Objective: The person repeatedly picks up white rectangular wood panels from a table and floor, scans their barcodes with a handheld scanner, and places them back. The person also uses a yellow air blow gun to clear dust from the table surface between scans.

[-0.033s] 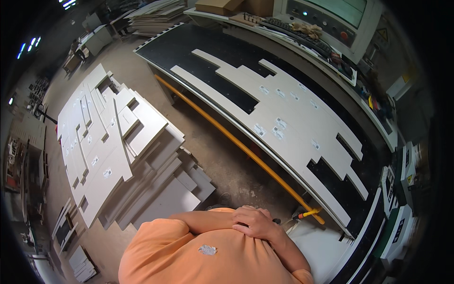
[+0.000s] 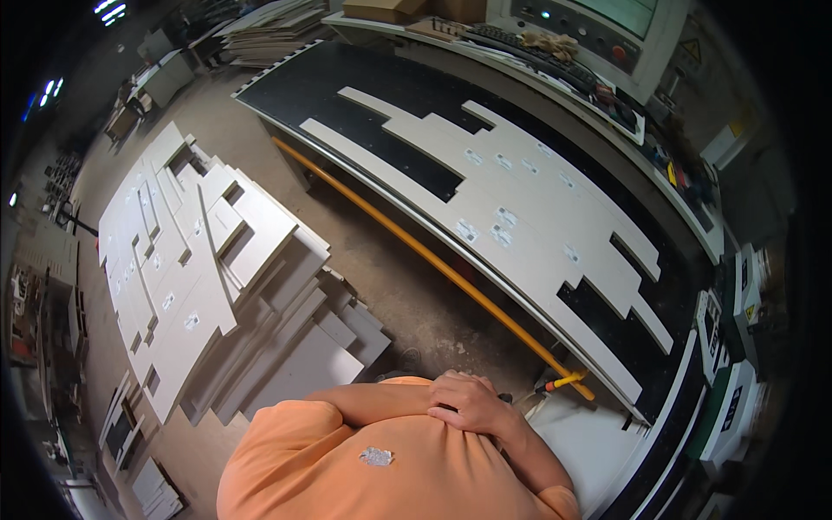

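Observation:
My hands are clasped at my front, near the lower middle of the view. My right hand (image 2: pixel 468 406) lies on top, its fingers wrapped over my left hand (image 2: pixel 449 380). Only a little of the left hand shows behind the right, and its fingers are mostly hidden. No tool is visible in either hand. Just to the right of them, a yellow-and-orange handled tool (image 2: pixel 562 382) rests by the table's near corner. Pale cut panels (image 2: pixel 520 208) lie flat on the long black table (image 2: pixel 295 82), several with white labels stuck on.
To the left rises an uneven stack of pale panels (image 2: pixel 178 286). A yellow bar (image 2: pixel 416 247) runs along the table's near side. Beyond the table are a keyboard (image 2: pixel 520 54) and a control panel with a red button (image 2: pixel 619 53). More boards (image 2: pixel 269 33) are piled far off.
The surroundings have shifted slightly left in the view, as my head turned a little. My hands stay clasped, and the panels have not moved on the table.

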The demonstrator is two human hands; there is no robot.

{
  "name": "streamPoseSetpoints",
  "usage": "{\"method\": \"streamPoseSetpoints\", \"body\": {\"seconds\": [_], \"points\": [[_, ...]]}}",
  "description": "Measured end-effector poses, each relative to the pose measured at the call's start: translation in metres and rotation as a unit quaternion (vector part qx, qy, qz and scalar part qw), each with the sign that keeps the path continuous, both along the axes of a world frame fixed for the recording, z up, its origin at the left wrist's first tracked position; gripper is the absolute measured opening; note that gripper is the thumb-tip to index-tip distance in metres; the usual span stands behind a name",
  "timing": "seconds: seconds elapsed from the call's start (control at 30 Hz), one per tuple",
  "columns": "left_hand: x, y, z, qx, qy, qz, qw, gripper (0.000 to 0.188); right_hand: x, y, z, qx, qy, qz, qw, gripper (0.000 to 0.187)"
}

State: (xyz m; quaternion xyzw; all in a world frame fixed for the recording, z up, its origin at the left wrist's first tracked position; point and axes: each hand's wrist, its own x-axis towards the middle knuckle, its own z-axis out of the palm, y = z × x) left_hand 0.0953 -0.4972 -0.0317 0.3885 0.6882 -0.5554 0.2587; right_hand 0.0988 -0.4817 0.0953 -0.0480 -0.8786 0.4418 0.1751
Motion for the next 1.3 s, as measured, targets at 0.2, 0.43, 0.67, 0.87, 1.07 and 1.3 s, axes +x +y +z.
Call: {"method": "streamPoseSetpoints", "body": {"seconds": [0.2, 0.43, 0.67, 0.87, 1.07, 1.3], "points": [[-0.086, -0.003, 0.015, 0.33, -0.642, -0.106, 0.684, 0.032, 0.062, 0.013, -0.024, 0.005, -0.027, -0.252, 0.967, 0.009], [-0.094, 0.014, 0.029, 0.292, -0.537, -0.196, 0.767, 0.041, 0.187, 0.019, -0.138, -0.103, -0.143, -0.602, 0.779, 0.017], [-0.094, 0.014, 0.023, 0.337, -0.52, -0.146, 0.771, 0.043, 0.305, 0.009, -0.318, -0.173, -0.36, -0.711, 0.579, 0.069], [-0.093, 0.008, 0.027, 0.346, -0.482, -0.075, 0.801, 0.052, 0.326, 0.032, -0.373, -0.294, -0.255, -0.748, 0.538, 0.09], [-0.098, 0.016, 0.037, 0.365, -0.502, -0.021, 0.784, 0.041, 0.301, 0.067, -0.364, -0.405, -0.142, -0.694, 0.578, 0.04], [-0.116, 0.08, 0.064, 0.425, -0.604, 0.025, 0.674, 0.036, 0.332, 0.026, -0.307, -0.366, 0.175, -0.827, 0.39, 0.035]]}}
